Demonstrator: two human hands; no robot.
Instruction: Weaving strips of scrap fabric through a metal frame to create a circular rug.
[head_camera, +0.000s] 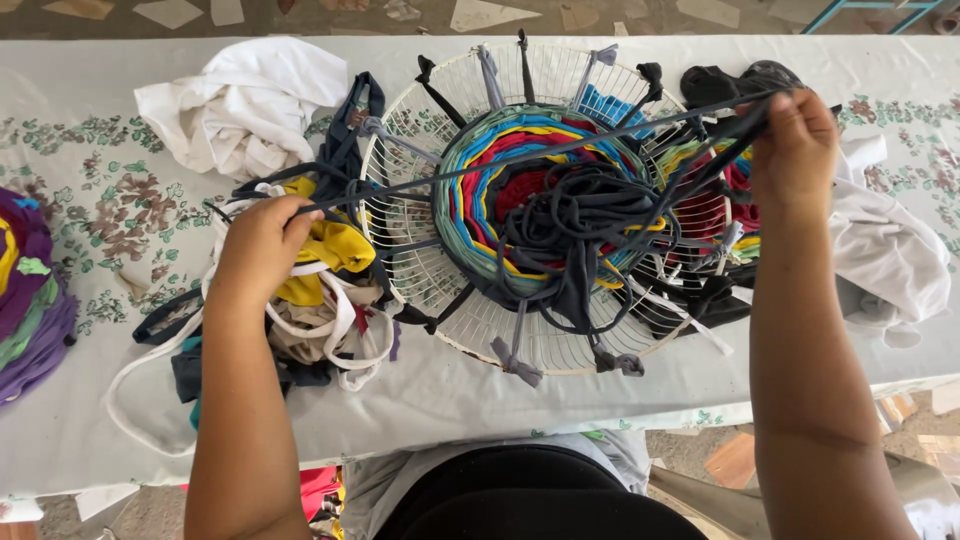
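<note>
Plainly, left to right:
Left hand (262, 240): grip pinching one end of the dark fabric strip (520, 157); beside the scrap pile (320, 290)
Strip: stretched taut over the round wire frame (420, 280) on the surface (90, 420)
Right hand (795, 150): grip closed on the other end, keeping tension

The one camera is sitting on the person's head and looking almost straight down, close over the table (60, 440). It is facing away from the body, so both forearms are reaching up into the picture from the bottom edge, and a strip of floor (330, 12) is showing past the table's far side.
</note>
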